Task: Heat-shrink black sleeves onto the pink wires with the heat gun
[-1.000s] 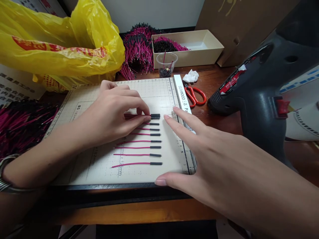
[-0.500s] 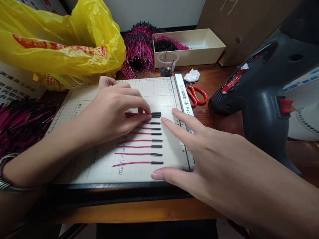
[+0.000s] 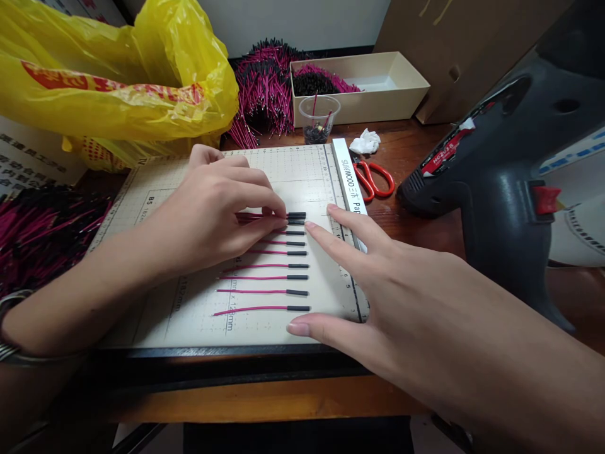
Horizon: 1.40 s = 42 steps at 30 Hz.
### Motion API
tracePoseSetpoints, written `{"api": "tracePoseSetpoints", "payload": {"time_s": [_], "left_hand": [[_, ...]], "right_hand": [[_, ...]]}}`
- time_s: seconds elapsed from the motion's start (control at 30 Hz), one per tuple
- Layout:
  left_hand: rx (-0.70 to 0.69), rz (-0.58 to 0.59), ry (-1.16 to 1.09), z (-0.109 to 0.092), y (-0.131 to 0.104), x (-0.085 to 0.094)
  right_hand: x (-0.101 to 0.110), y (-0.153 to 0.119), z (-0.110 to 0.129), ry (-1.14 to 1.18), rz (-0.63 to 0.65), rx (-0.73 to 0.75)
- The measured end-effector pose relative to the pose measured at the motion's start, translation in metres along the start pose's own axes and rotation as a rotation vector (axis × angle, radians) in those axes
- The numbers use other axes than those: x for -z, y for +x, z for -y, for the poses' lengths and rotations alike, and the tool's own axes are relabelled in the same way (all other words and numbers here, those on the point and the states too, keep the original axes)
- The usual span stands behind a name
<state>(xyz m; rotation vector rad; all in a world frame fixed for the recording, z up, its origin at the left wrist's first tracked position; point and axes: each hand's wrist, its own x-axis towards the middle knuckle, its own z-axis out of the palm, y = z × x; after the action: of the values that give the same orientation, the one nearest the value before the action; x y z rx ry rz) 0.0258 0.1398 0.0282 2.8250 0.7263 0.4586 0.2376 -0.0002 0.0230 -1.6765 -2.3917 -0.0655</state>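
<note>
1. My left hand [image 3: 227, 195]: thumb and forefinger pinched together over pink wires [image 3: 255, 277] at the far end of their row, beside the black sleeves.
2. My right hand [image 3: 401, 284]: open, fingers spread, gripping nothing; forefinger tip just beside the far sleeves, thumb near the board's front edge.
3. Wires, seven plainly apart below my pinch: laid crosswise on the cream board [image 3: 307, 180], black ends almost aligned, bare ends ragged. The nearest lies short of the dark front edge.
4. Open room: bare board beyond my left fingers, toward the far edge; a narrower strip between sleeves and right-hand scale.
5. Right edge: pale metal strip [image 3: 343, 161], reading "SUNWOOD" and "Pap", the rest covered by my fingers. Red-handled scissors [image 3: 380, 180] lie just outside it.
6. Board print: "B5", "128mm", scale numbers.
7. Yellow bag [image 3: 189, 120]: red lettering, creased, unreadable.
8. Dark tool [image 3: 501, 252], right: red label, characters too blurred to confirm.
</note>
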Motion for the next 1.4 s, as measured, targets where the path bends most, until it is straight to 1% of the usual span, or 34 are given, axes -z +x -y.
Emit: {"api": "tracePoseSetpoints", "payload": {"time_s": [0.13,0.3,0.47,0.57,0.63,0.73,0.77,0.8,0.87,1.0,1.07,1.13,1.2,1.27,1.33,1.4], "left_hand": [[0.009,-0.011,0.010,-0.001,0.000,0.000],[0.042,0.023,0.004,-0.001,0.001,0.000],[0.056,0.035,-0.007,-0.001,0.001,0.001],[0.056,0.042,-0.016,-0.002,0.001,0.001],[0.061,0.045,-0.025,-0.002,0.001,0.001],[0.067,0.043,-0.034,-0.002,0.002,0.002],[0.065,0.043,-0.036,-0.003,0.002,0.002],[0.063,0.045,-0.038,-0.003,0.002,0.002],[0.064,0.051,-0.039,-0.005,0.002,0.003],[0.063,0.064,-0.034,-0.007,0.002,0.004],[0.055,0.051,-0.041,-0.007,0.003,0.004],[0.054,0.051,-0.048,-0.006,0.004,0.003],[0.051,0.040,-0.054,-0.005,0.004,0.003],[0.045,0.036,-0.065,-0.004,0.003,0.002],[0.037,0.037,-0.078,-0.005,0.003,0.002],[0.034,0.065,-0.088,-0.005,0.003,0.002]], "right_hand": [[0.001,0.000,0.000,0.001,0.006,-0.007],[0.004,-0.002,-0.002,0.002,0.061,-0.018],[0.003,-0.002,-0.003,-0.004,0.060,-0.018],[0.005,0.000,-0.004,0.052,0.114,-0.040],[0.009,0.004,-0.007,0.073,0.142,-0.055],[0.017,0.014,-0.017,0.063,0.098,-0.058],[0.020,0.018,-0.021,0.055,0.107,-0.053],[0.023,0.022,-0.026,0.028,0.129,-0.028],[0.027,0.028,-0.037,-0.031,0.225,0.022],[0.028,0.026,-0.054,0.019,0.231,0.146],[0.023,0.019,-0.058,0.042,0.219,0.281],[0.017,0.012,-0.059,0.003,0.139,0.462],[0.010,0.007,-0.057,-0.064,0.074,0.478],[0.006,0.005,-0.054,-0.074,0.039,0.450],[0.004,0.005,-0.052,-0.072,0.035,0.450],[0.003,0.005,-0.051,-0.101,0.042,0.473]]}}
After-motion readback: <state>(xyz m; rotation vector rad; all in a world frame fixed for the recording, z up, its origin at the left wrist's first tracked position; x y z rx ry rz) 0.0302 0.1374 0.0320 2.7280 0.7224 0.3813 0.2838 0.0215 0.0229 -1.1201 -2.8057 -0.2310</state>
